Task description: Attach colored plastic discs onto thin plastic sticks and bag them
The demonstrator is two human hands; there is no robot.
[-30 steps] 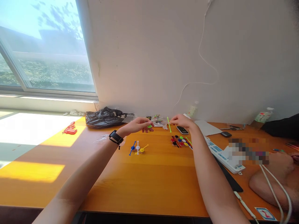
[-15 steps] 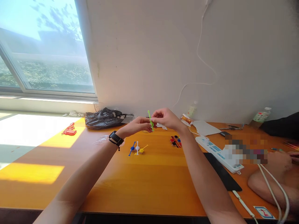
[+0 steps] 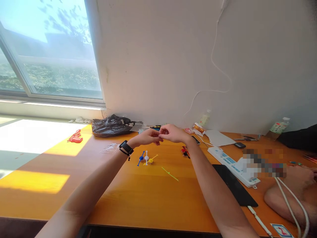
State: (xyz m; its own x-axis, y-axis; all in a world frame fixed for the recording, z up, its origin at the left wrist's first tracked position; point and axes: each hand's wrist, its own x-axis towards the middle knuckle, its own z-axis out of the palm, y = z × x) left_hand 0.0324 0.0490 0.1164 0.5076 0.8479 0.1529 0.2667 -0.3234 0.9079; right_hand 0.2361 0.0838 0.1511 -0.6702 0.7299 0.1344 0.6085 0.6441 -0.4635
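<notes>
My left hand, with a black watch on the wrist, meets my right hand above the table. The fingers of both are curled together at the tips, and whatever may be between them is too small to make out. Below and to the right of them shows a thin green arrow-shaped stick, apart from both hands; whether it rests on the wood or is in the air I cannot tell. Nearer my left hand stand three small spinners with arrow pointers: a blue one, a white one and a yellow one.
Red and black small pieces lie by my right forearm. A black plastic bag and a red toy gun are at the left. At the right are a white power strip, a black pad and another person's arm.
The green stick has left my fingers and now shows lower down, below my hands. My hands stay together, and the view has shifted slightly.
</notes>
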